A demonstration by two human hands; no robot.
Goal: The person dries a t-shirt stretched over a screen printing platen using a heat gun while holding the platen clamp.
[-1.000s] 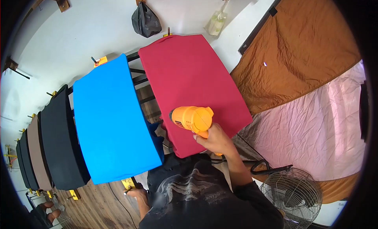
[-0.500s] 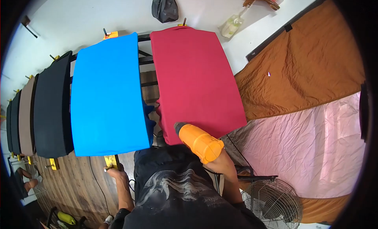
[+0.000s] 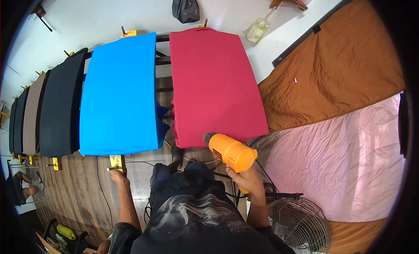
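Note:
My right hand (image 3: 248, 179) is closed round the grip of an orange heat gun (image 3: 231, 152). Its dark nozzle points up and left over the near edge of a board covered in red fabric (image 3: 218, 88). My left hand (image 3: 118, 177) is closed at a yellow metal bracket (image 3: 115, 160) with a bolt, below the near end of a board covered in blue fabric (image 3: 120, 94). Part of those fingers is hidden by the bracket.
More fabric-covered boards, black (image 3: 63, 105) and brown (image 3: 34, 116), continue leftward. A wire fan (image 3: 301, 223) stands at lower right, beside hanging brown cloth (image 3: 345, 66) and pink cloth (image 3: 331, 162). Cables (image 3: 101, 188) lie on the floor. Another person's legs (image 3: 28, 190) show at far left.
The heat gun has shifted slightly right, its nozzle now nearer the middle of the red board's near edge. My left hand stays at the yellow bracket, while the view has tilted a little.

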